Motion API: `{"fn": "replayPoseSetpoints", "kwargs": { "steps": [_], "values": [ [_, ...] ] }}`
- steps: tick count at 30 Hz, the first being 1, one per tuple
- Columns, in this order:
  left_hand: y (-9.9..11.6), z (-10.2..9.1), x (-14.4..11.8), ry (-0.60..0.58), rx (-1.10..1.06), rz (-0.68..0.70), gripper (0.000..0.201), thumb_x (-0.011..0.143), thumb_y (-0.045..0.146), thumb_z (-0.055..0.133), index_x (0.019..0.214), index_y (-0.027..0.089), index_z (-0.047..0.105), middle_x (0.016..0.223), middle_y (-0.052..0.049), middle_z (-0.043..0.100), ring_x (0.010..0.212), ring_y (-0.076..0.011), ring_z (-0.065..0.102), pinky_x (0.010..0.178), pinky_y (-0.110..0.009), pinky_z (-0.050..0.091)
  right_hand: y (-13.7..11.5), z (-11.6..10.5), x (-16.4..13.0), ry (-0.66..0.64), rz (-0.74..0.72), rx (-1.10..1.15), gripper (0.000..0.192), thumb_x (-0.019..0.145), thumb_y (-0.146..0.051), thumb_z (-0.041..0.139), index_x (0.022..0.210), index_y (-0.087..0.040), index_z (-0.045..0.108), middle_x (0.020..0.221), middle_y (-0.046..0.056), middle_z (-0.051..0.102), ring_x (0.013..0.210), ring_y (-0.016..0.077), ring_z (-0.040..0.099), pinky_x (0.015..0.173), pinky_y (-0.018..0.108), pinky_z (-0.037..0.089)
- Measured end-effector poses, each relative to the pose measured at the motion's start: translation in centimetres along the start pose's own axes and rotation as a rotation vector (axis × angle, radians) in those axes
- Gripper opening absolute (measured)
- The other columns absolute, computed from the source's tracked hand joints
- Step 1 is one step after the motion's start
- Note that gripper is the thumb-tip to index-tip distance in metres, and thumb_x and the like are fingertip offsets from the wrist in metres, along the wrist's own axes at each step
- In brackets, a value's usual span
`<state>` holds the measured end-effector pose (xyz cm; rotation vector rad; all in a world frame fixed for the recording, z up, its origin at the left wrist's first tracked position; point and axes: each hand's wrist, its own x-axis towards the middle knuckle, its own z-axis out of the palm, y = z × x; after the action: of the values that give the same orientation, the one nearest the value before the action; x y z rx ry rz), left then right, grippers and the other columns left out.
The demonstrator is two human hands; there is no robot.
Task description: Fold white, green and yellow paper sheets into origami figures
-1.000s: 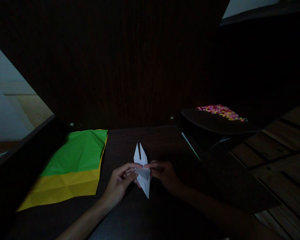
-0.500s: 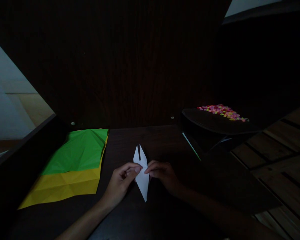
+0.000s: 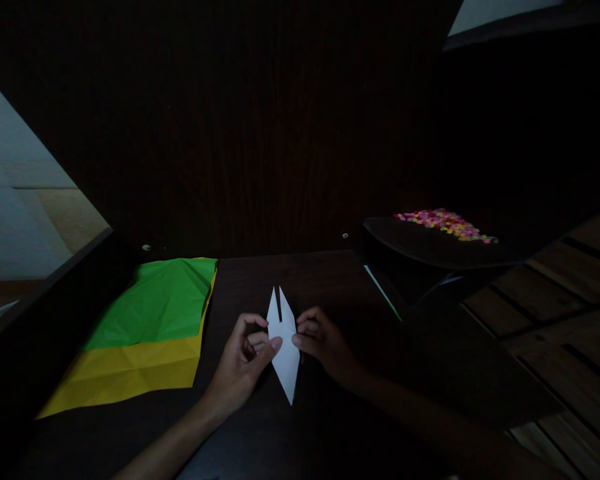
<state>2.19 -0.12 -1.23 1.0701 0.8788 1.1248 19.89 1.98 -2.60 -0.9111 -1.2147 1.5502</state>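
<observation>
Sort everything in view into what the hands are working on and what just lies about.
In hand:
- white folded paper piece with two points, lying on the dark wooden table
- left hand and right hand, pinching its sides

Lying about:
- green creased paper sheet
- yellow paper sheet under it
- scattered pink and yellow small bits on a dark tray

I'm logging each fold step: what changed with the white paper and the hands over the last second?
The small flap raised at the middle of the white folded paper has been pressed flat. The left hand and right hand slid slightly up, fingertips still pinching its edges. The green and yellow sheets stayed put.
</observation>
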Motion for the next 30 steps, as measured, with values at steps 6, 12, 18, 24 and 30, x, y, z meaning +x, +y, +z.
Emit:
{"fn": "replayPoseSetpoints", "kwargs": {
  "steps": [6, 12, 18, 24, 30],
  "values": [
    [0.22, 0.22, 0.22, 0.022, 0.016, -0.042, 0.044, 0.078, 0.029, 0.072, 0.103, 0.024, 0.036, 0.069, 0.003, 0.068, 0.06, -0.0141, 0.066, 0.057, -0.022, 0.048, 0.16, -0.19, 0.17, -0.026, -0.005, 0.013, 0.037, 0.072, -0.03, 0.073, 0.097, -0.021, 0.048, 0.067, -0.006, 0.059, 0.055, 0.011, 0.056, 0.052, 0.024, 0.045],
    [0.06, 0.0, 0.25, 0.018, 0.034, -0.108, 0.052, 0.076, 0.032, 0.074, 0.113, 0.022, 0.039, 0.069, 0.001, 0.069, 0.062, -0.0163, 0.067, 0.06, -0.026, 0.049, 0.28, -0.31, 0.09, -0.009, -0.069, -0.009, 0.035, 0.072, -0.028, 0.073, 0.094, -0.022, 0.046, 0.065, -0.007, 0.057, 0.053, 0.0108, 0.055, 0.052, 0.024, 0.044],
    [0.33, -0.16, 0.43, -0.073, 0.101, -0.148, 0.032, 0.076, 0.034, 0.073, 0.098, 0.014, 0.059, 0.073, -0.003, 0.071, 0.066, -0.0148, 0.064, 0.064, -0.025, 0.048, -0.17, -0.06, -0.27, -0.008, -0.093, -0.058, 0.031, 0.073, -0.026, 0.071, 0.091, -0.021, 0.046, 0.065, -0.007, 0.056, 0.054, 0.0095, 0.053, 0.053, 0.023, 0.041],
    [0.42, -0.28, 0.52, -0.1, 0.172, -0.121, 0.025, 0.076, 0.037, 0.072, 0.079, 0.013, 0.067, 0.071, -0.004, 0.068, 0.068, -0.0173, 0.062, 0.063, -0.026, 0.046, -0.4, -0.03, -0.55, -0.021, -0.099, -0.092, 0.028, 0.075, -0.027, 0.07, 0.091, -0.021, 0.047, 0.065, -0.006, 0.055, 0.056, 0.0104, 0.052, 0.055, 0.024, 0.042],
    [0.61, -0.29, 0.61, -0.099, 0.193, -0.122, 0.026, 0.076, 0.039, 0.071, 0.077, 0.013, 0.07, 0.066, -0.003, 0.066, 0.067, -0.0189, 0.061, 0.063, -0.028, 0.046, -0.2, -0.18, -0.74, -0.033, -0.101, -0.118, 0.026, 0.076, -0.029, 0.07, 0.09, -0.021, 0.049, 0.068, -0.005, 0.054, 0.059, 0.0111, 0.054, 0.057, 0.024, 0.043]
  ]
}}
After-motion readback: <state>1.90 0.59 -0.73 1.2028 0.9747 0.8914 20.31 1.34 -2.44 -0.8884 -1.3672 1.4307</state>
